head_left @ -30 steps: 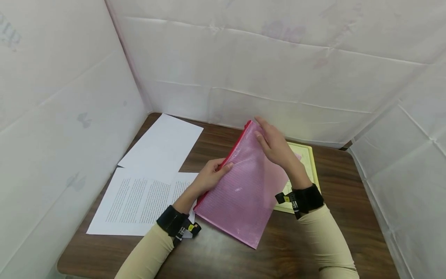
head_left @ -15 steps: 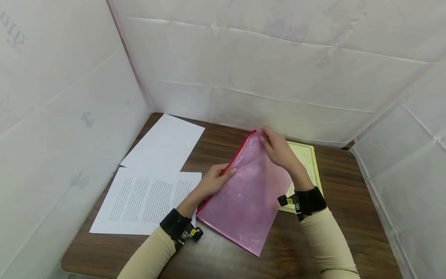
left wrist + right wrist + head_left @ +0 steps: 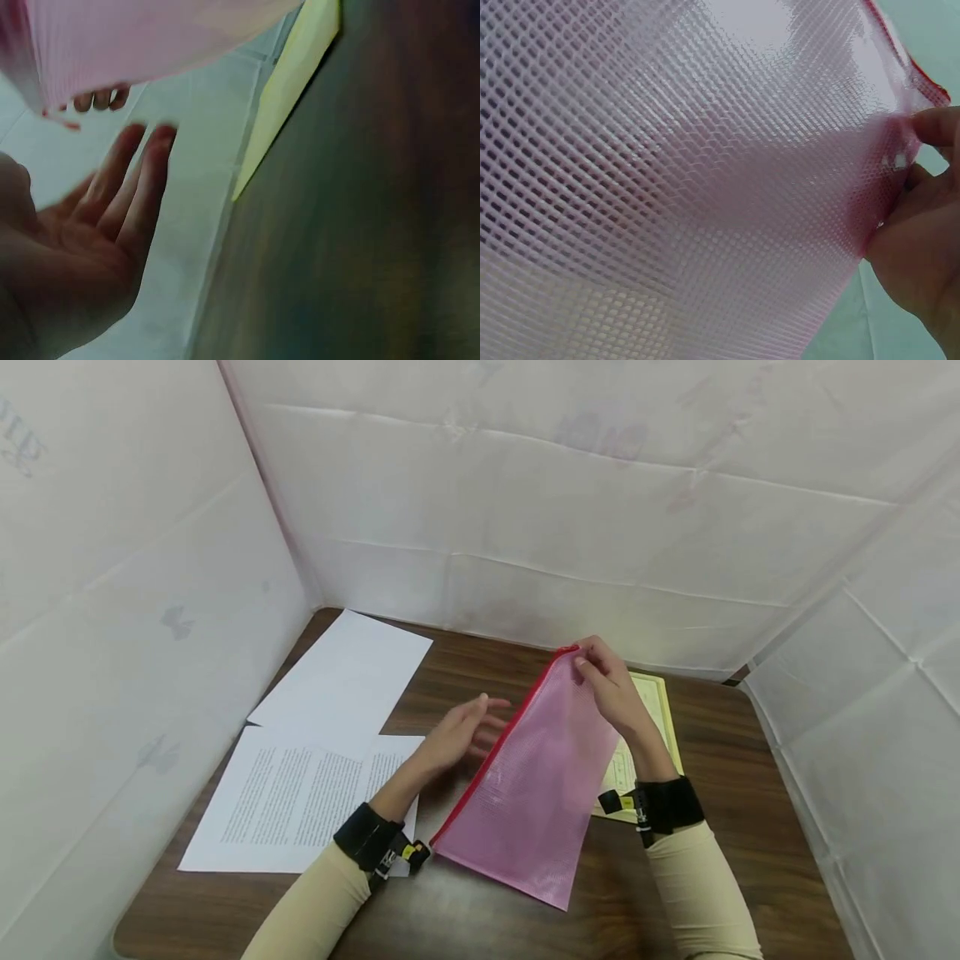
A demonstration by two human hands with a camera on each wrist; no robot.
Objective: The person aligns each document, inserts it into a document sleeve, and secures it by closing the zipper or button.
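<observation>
right hand [image 3: 611, 689] pinches top corner of pink mesh pouch [image 3: 536, 785], lifted tilted, low end near table [image 3: 735, 760]. left hand [image 3: 457, 739] beside pouch, fingers straight, slightly spread, holding nothing. printed sheets [image 3: 292, 785] left.

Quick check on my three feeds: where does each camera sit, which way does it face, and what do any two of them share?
Head: worn on the head, looking forward and down at the table; shows both sleeves, left hand, right hand pinching the pink mesh pouch.
Left wrist: looks along the open palm past the yellow-green sheet.
Right wrist: close on the pouch's mesh and pinching fingers.
Shared: all three show the pouch.
</observation>
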